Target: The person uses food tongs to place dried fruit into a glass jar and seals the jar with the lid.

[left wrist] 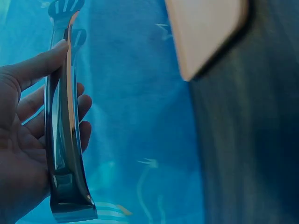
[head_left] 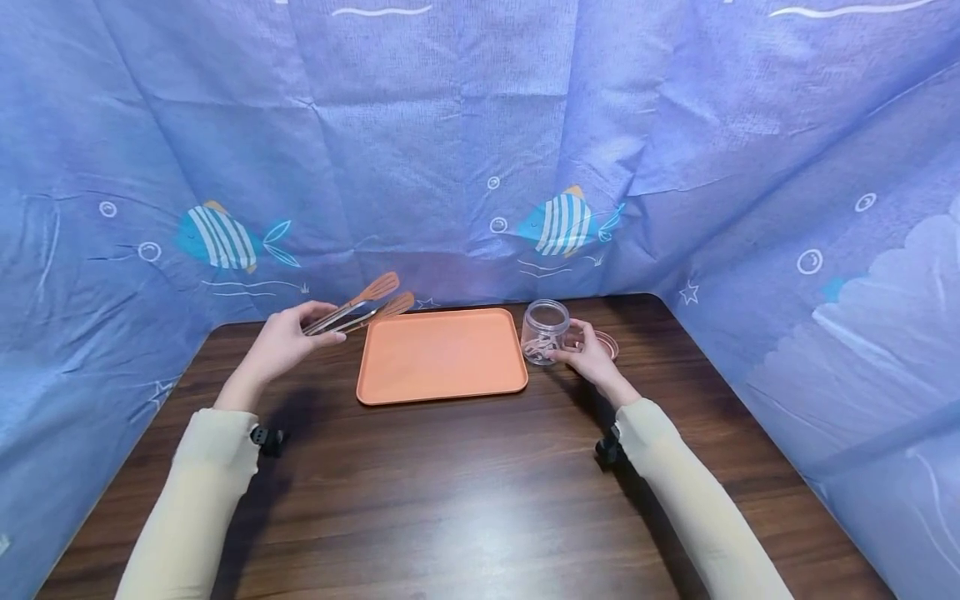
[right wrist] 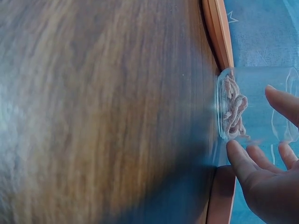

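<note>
My left hand (head_left: 288, 337) holds a pair of tongs (left wrist: 63, 140) above the table's back left. They have shiny metal arms and slotted orange-brown heads, which point toward an orange rectangular tray (head_left: 442, 354). In the left wrist view the thumb presses one arm, with the fingers behind. To the right of the tray stands a clear open-topped jar (head_left: 545, 321), upright, with pale pink cord-like strips (right wrist: 233, 107) at its bottom. My right hand (head_left: 592, 358) is at the jar's right side, its fingers spread and fingertips right at the wall.
Behind my right hand a round pinkish lid (head_left: 609, 344) lies on the table, partly hidden. The dark wooden table (head_left: 450, 475) stretches toward me. A blue curtain with printed fish (head_left: 465, 142) hangs along the back and sides.
</note>
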A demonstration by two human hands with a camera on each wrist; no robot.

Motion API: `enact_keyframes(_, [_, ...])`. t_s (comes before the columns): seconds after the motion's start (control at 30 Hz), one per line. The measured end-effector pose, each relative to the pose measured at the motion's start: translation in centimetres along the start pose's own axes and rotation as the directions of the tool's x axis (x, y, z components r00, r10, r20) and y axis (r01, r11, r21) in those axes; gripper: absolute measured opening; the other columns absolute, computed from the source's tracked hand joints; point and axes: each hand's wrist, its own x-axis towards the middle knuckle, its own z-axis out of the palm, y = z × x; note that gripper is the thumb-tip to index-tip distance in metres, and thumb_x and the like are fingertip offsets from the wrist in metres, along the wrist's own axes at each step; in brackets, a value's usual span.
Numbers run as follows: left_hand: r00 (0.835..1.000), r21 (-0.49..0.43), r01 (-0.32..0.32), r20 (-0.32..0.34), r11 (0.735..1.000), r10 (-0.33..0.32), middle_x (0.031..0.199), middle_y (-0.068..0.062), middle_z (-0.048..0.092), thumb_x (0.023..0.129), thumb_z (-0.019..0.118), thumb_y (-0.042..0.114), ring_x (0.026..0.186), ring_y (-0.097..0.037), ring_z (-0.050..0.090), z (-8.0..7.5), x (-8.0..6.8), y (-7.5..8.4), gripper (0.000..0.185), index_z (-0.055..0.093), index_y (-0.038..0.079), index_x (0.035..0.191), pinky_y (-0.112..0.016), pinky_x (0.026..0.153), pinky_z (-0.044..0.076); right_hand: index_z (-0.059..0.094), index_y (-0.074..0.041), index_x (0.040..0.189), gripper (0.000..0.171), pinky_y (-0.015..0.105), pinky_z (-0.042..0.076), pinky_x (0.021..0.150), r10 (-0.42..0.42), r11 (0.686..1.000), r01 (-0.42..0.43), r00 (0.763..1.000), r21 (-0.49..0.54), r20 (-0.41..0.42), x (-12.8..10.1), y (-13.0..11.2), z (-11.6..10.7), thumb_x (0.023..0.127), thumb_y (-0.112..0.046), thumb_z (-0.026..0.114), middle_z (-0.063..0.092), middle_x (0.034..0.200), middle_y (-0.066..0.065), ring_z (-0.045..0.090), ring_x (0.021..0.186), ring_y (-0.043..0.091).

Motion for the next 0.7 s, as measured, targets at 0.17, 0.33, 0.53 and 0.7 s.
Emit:
enact_keyframes(0.17, [1.000, -0.023, 0.008, 0.012, 1.000, -0.008, 0.127, -0.021, 0.064, 0.094, 0.073, 0.039, 0.103, -0.033, 0.062, 1.5, -0.7, -2.3, 0.057, 0.058, 0.005, 0.137, -0.049, 0.085, 0.046, 0.023, 0.000, 0.152, 0.080, 0.043, 0.043, 0.103, 0.012, 1.000, -0.012, 1.000, -0.005, -0.009, 0.1, 0.1, 0.0, 0.090, -0.005, 0.074, 0.046, 0.142, 0.030, 0.048, 0.130, 0.041])
enact_keyframes(0.33, [0.998, 0.007, 0.048, 0.033, 0.999, -0.048, 0.111, -0.019, 0.067, 0.092, 0.076, 0.036, 0.083, -0.028, 0.056, 3.2, -1.4, -4.4, 0.057, 0.058, 0.004, 0.136, -0.039, 0.072, 0.042, 0.023, 0.000, 0.152, 0.080, 0.046, 0.041, 0.106, 0.019, 1.000, -0.019, 1.000, 0.003, -0.005, 0.0, 0.0, -0.1, 0.091, -0.005, 0.074, 0.046, 0.143, 0.031, 0.048, 0.131, 0.042])
enact_keyframes(0.53, [0.993, 0.021, 0.068, 0.091, 0.997, -0.070, 0.105, -0.018, 0.067, 0.091, 0.077, 0.031, 0.076, -0.024, 0.057, 5.1, -1.6, -6.2, 0.055, 0.058, 0.004, 0.135, -0.037, 0.069, 0.044, 0.024, -0.001, 0.153, 0.079, 0.043, 0.042, 0.104, 0.039, 0.999, -0.039, 0.999, 0.018, -0.007, -0.1, -0.1, -0.2, 0.091, -0.006, 0.073, 0.045, 0.144, 0.030, 0.047, 0.131, 0.042])
enact_keyframes(0.7, [0.989, 0.016, 0.069, 0.127, 0.997, -0.071, 0.119, -0.024, 0.064, 0.090, 0.077, 0.032, 0.096, -0.035, 0.062, 6.0, -1.7, -7.1, 0.057, 0.058, 0.003, 0.135, -0.047, 0.079, 0.048, 0.026, -0.001, 0.152, 0.079, 0.038, 0.044, 0.099, 0.037, 0.999, -0.037, 0.999, 0.019, -0.013, 0.0, -0.1, 0.0, 0.090, -0.007, 0.074, 0.047, 0.144, 0.029, 0.049, 0.129, 0.041])
